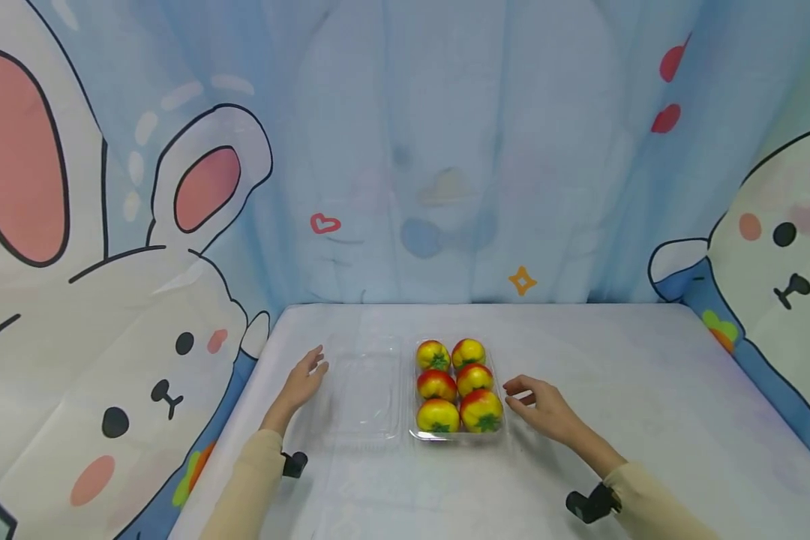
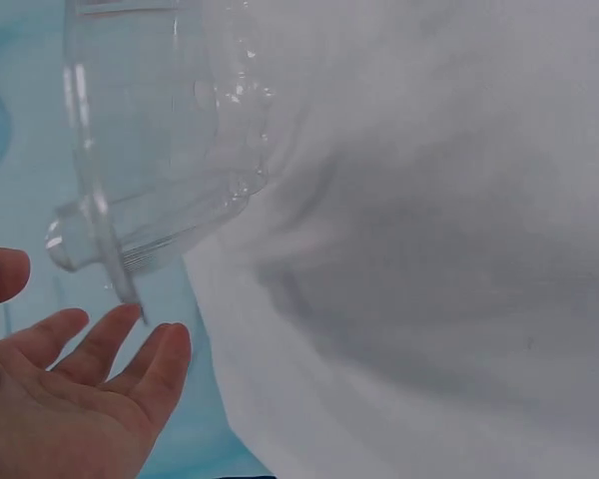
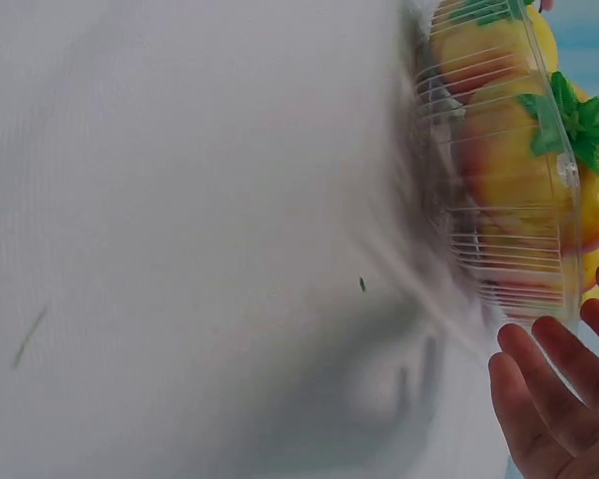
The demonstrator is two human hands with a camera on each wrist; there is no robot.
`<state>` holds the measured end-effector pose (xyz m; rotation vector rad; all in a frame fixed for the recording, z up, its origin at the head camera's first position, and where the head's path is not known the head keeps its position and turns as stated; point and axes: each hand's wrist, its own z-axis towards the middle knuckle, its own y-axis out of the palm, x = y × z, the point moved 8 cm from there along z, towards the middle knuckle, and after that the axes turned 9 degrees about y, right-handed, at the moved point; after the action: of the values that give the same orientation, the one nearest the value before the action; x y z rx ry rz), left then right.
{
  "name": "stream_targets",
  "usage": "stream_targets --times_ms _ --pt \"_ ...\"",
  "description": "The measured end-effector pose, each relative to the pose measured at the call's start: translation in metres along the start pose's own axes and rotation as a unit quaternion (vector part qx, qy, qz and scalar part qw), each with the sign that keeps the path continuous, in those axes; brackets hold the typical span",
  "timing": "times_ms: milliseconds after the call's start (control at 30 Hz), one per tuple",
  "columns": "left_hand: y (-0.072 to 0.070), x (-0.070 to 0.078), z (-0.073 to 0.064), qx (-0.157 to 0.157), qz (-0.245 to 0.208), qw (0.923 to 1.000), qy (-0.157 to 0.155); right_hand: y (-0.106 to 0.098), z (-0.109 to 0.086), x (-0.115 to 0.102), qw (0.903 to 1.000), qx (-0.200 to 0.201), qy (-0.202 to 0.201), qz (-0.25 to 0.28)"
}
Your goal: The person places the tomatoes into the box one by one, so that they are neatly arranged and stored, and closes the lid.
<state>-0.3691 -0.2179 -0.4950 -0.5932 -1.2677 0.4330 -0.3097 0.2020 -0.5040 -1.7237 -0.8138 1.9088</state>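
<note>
A clear plastic clamshell box lies opened out on the table. Its tray holds several red-and-yellow fruits with green leafy caps, set in two columns. To the left spreads the box's see-through lid. My left hand is at the lid's outer edge with fingers loosely extended; in the left wrist view the fingertips are right at the lid's rim. On the other side, my right hand hovers beside the tray's right wall, fingers relaxed and slightly bent. The right wrist view shows its fingertips close to the ribbed tray wall.
A white cloth covers the table, whose far edge meets a blue curtain printed with cartoon rabbits. Dark wrist cameras are strapped over both beige sleeves.
</note>
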Motion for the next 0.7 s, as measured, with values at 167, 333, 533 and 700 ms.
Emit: stream_targets --times_ms 167,333,533,700 --pt "-0.005 0.009 0.001 0.003 0.005 1.0 0.001 0.003 0.001 0.006 0.9998 0.005 0.011 0.019" --pt "-0.013 0.026 0.004 0.006 0.01 0.9996 0.024 0.004 0.002 0.007 0.9991 0.006 0.001 0.042" --pt "-0.023 0.051 0.008 0.006 0.014 0.9981 0.06 0.003 0.002 0.007 0.9979 0.011 0.0 0.064" --pt "-0.028 0.069 0.009 -0.002 0.007 0.9963 0.086 0.006 0.001 0.007 0.9973 0.003 0.003 0.073"
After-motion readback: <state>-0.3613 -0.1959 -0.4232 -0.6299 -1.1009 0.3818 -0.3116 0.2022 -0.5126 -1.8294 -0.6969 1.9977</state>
